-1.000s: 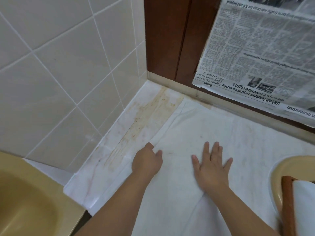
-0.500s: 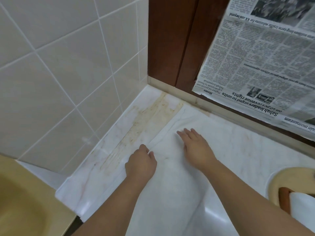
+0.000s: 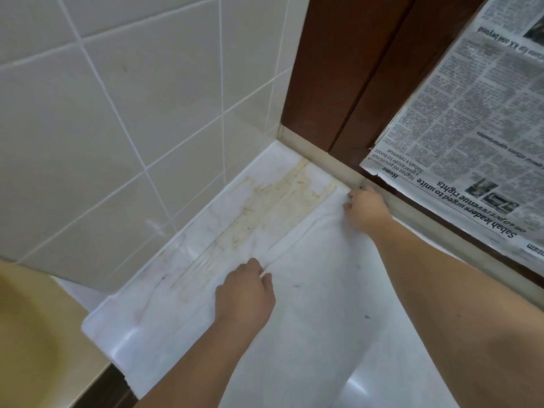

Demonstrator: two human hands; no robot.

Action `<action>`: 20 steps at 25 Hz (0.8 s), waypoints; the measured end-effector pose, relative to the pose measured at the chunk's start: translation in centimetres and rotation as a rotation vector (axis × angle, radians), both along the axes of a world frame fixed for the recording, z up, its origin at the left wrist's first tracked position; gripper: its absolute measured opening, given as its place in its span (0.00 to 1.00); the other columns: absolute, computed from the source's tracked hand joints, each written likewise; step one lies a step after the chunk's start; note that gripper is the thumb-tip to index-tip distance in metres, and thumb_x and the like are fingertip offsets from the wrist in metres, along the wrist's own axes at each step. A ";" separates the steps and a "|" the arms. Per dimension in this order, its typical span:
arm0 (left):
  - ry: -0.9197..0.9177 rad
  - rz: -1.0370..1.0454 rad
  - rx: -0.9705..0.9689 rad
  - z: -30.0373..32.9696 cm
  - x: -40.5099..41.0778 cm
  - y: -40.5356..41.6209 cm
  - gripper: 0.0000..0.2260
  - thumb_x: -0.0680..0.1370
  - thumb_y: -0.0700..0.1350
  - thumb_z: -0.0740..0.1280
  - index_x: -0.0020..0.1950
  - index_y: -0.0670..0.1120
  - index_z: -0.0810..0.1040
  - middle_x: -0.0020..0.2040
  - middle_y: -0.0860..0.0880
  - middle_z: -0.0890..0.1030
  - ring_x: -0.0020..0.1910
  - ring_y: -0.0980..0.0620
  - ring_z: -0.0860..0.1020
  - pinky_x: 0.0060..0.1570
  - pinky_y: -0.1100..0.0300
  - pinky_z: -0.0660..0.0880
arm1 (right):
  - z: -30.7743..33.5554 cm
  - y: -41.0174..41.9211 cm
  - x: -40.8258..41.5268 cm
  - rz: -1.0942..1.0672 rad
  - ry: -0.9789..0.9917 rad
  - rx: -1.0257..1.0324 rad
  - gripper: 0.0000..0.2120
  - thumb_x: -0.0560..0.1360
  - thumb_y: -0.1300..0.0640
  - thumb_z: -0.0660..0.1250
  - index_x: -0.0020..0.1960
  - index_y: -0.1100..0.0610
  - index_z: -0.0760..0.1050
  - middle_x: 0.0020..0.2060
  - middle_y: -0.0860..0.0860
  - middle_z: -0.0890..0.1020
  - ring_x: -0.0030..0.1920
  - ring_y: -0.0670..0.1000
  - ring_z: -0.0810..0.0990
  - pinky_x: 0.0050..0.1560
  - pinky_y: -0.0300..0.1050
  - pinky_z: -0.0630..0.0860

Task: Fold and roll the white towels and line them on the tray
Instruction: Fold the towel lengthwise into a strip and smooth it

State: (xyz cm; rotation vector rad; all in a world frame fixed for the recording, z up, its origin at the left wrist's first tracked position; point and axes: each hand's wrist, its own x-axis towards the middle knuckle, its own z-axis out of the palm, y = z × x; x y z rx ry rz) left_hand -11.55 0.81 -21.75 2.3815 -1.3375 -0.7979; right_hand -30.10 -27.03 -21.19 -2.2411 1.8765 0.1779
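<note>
1. Towel (image 3: pixel 323 290): white, spread flat on the marble desk (image 3: pixel 182 293), from the far corner by the wooden frame (image 3: pixel 338 83) down toward me; its left edge shows a folded hem strip.
2. Left hand (image 3: pixel 245 295): I see it on the towel's left edge, near side. Grip closed down, fingers curled under with the thumb against them, pinching the hem as far as I can tell.
3. Right hand (image 3: pixel 366 209): at the towel's far corner, just beside the sill under the frame. Grip closed, fingers curled on the corner cloth; fingertips partly hidden, so exact pinch unclear.
4. Both forearms stretch out over the towel, right one reaching well beyond the left.
5. Desk left of the towel: bare marble with a yellow-brown stain (image 3: pixel 265 210) running alongside the towel edge.
6. Tiled wall (image 3: pixel 117 128) on the left.
7. Newspaper (image 3: pixel 477 128) stuck up on the right, print upside down.
8. Yellow basin (image 3: pixel 32 334) at the lower left, apart from the towel.
</note>
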 end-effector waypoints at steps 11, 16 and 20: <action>0.080 0.090 0.014 0.7 0.3 -0.3 0.11 0.87 0.53 0.54 0.48 0.49 0.65 0.37 0.51 0.76 0.35 0.50 0.76 0.38 0.53 0.73 | 0.4 -1.0 -0.4 -0.105 -0.361 -0.038 0.09 0.83 0.50 0.61 0.49 0.54 0.72 0.39 0.50 0.77 0.46 0.57 0.78 0.45 0.46 0.71; 0.091 0.158 0.008 0.7 -0.1 -0.5 0.11 0.87 0.51 0.52 0.47 0.49 0.63 0.34 0.50 0.76 0.32 0.50 0.76 0.41 0.50 0.75 | 0.3 -1.4 0.5 -0.121 -0.269 -0.023 0.10 0.84 0.51 0.57 0.54 0.56 0.72 0.43 0.56 0.81 0.48 0.61 0.80 0.45 0.51 0.76; 0.021 0.180 0.023 0.1 -0.5 -0.7 0.10 0.87 0.52 0.54 0.48 0.49 0.65 0.35 0.52 0.76 0.33 0.51 0.76 0.44 0.50 0.78 | -0.2 -1.6 1.5 -0.108 -0.149 -0.042 0.12 0.85 0.51 0.59 0.63 0.57 0.72 0.49 0.57 0.81 0.52 0.60 0.80 0.44 0.48 0.71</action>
